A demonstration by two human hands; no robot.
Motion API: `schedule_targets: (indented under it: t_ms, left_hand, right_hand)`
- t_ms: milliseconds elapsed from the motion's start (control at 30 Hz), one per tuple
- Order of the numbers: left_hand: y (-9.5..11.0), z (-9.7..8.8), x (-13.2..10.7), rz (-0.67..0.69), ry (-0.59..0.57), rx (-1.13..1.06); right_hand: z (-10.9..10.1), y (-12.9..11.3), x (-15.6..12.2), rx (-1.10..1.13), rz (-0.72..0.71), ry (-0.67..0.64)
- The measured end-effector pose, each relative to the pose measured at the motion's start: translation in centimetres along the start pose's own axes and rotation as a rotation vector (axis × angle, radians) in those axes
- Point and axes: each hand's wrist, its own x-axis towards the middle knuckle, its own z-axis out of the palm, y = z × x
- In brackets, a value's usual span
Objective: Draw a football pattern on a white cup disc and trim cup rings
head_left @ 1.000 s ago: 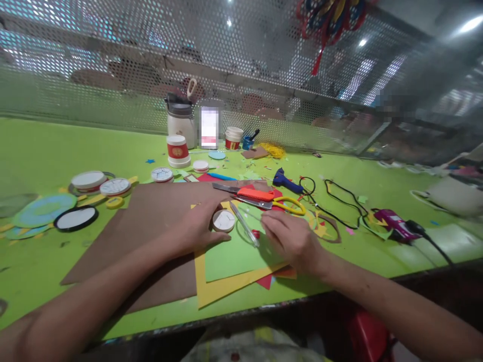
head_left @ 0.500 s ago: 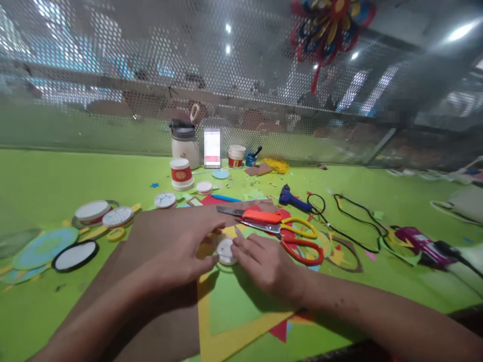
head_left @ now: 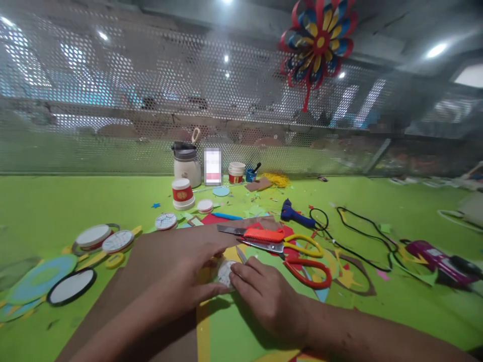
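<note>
Both hands meet over a small round white lid (head_left: 225, 272) that lies on green paper (head_left: 234, 327) over a yellow sheet (head_left: 203, 327). My left hand (head_left: 192, 274) presses on the lid with its fingers curled around the left side. My right hand (head_left: 264, 296) pinches a thin pen-like tool (head_left: 240, 254) against the lid's right edge. A brown card sheet (head_left: 151, 261) lies under my left forearm. Just behind the hands lie an orange-handled utility knife (head_left: 260, 235) and scissors (head_left: 302, 254) with yellow and red handles.
A red-and-white cup (head_left: 182, 194), a white jug (head_left: 186, 163), several round lids (head_left: 116, 241) and paper rings (head_left: 70, 285) sit on the green table. A blue glue gun (head_left: 296, 212) with black cable and a purple tool (head_left: 433, 254) lie right. A perforated metal screen (head_left: 113, 100) with a paper pinwheel (head_left: 319, 42) stands behind.
My right hand moved left from the green paper onto the lid, with the pen-like tool in it. The left hand stayed on the lid. The camera tilted upward, showing more of the screen.
</note>
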Motion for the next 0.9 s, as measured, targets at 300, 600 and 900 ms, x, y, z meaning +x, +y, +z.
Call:
schedule_targets:
  t_ms: [300, 600, 900]
  left_hand:
    - [1.4, -0.1, -0.8, 0.142, 0.023, 0.12]
    - [2.2, 0.4, -0.4, 0.105, 0.029, 0.106]
    - [2.3, 0.9, -0.3, -0.09, -0.068, 0.101]
  right_hand:
    - [-1.1, -0.4, 0.5, 0.019, -0.008, 0.037]
    - [-1.7, -0.1, -1.1, 0.131, -0.019, -0.03]
    - [-2.9, 2.1, -2.1, 0.239, 0.482, -0.159]
